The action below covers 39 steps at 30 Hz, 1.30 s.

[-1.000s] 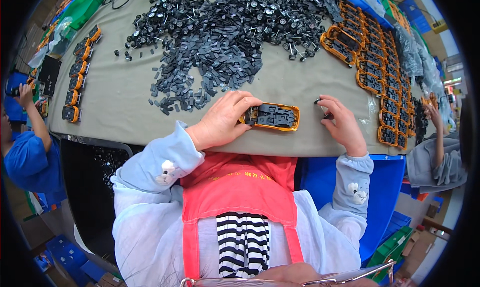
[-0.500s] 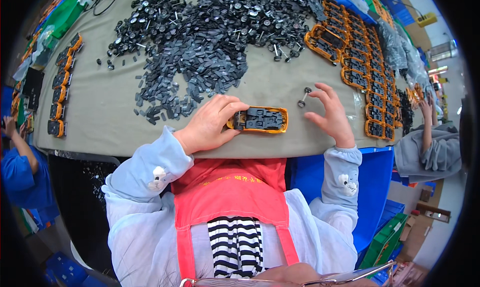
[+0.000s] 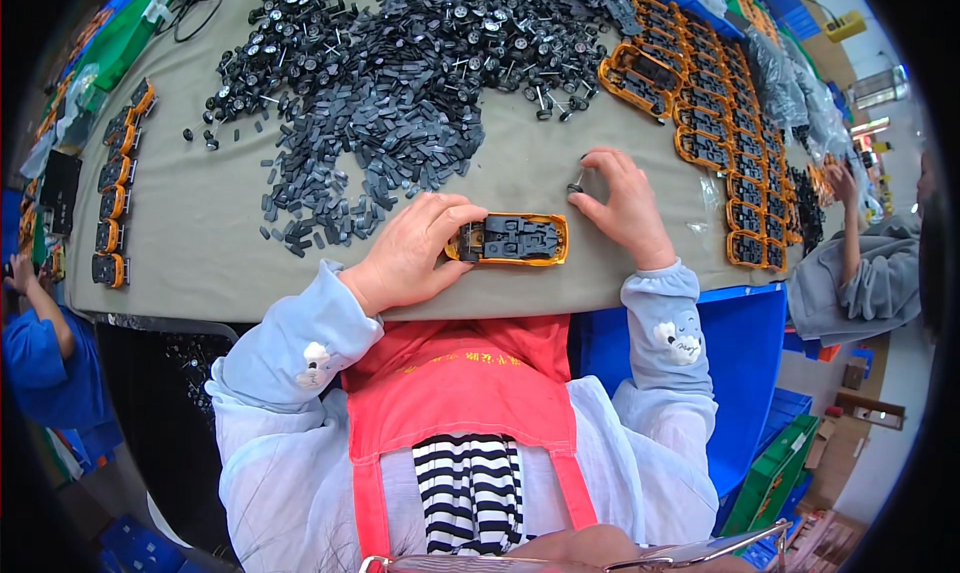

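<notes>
My left hand (image 3: 412, 243) is closed on the left end of an orange toy car (image 3: 520, 239). The car lies underside up near the table's front edge, its black chassis showing. To the right of it, my right hand (image 3: 628, 205) pinches a small wheel axle (image 3: 577, 186) between thumb and fingers, just above the cloth. Part of the axle is hidden by the fingers. Beyond my left hand spreads a pile of small flat black pieces (image 3: 400, 143).
Behind it are heaped wheel axles (image 3: 520, 43). Rows of upturned orange cars (image 3: 745, 188) line the right side, with a larger orange car (image 3: 640, 81) beside them. More cars (image 3: 113, 205) form a column at left. Other people (image 3: 855, 263) work at both sides.
My right hand has moved left and taken hold of the wheel axle that lay on the cloth. The left hand stays on the car.
</notes>
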{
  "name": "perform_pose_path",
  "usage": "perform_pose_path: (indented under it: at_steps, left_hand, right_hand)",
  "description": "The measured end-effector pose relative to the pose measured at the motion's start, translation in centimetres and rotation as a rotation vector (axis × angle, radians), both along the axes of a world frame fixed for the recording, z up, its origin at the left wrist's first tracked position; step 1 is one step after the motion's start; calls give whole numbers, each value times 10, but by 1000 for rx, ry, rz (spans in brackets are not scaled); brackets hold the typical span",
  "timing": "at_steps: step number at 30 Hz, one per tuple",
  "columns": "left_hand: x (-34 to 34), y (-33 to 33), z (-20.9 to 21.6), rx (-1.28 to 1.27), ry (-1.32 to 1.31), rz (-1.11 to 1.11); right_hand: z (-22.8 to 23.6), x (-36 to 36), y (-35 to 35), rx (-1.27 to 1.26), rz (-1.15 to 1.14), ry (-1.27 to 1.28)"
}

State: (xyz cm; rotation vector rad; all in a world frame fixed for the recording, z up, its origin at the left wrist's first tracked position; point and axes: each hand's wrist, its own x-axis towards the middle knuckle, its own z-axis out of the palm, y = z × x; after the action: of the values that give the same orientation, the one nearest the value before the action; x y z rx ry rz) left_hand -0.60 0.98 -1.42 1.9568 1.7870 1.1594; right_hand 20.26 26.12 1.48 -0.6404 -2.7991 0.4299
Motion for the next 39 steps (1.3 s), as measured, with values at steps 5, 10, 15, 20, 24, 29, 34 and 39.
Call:
perform_pose_path:
  at_steps: [5, 10, 15, 20, 24, 29, 34, 39]
  left_hand:
    - [0, 0, -1, 2, -13, 5]
    - [0, -3, 0, 24, -13, 7]
    - [0, 1, -3, 32, -17, -3]
    - [0, 1, 1, 21, -17, -9]
    - [-3, -1, 2, 4, 30, -19]
    - [-1, -5, 6, -15, 44, -22]
    - [-1, -4, 9, -18, 41, -24]
    - [-4, -2, 8, -24, 19, -32]
  right_hand:
    - [29, 24, -36, -403, 186, 221]
    - [37, 8, -68, -326, 308, 90]
    - [34, 2, -73, -307, 321, 57]
    - [47, -6, -80, -226, 278, -138]
    - [46, -5, -74, -116, 393, -70]
    - [59, 4, -34, -356, 198, 183]
    - [37, -52, 78, -197, -102, 496]
    - [15, -145, 177, 265, -118, 267]
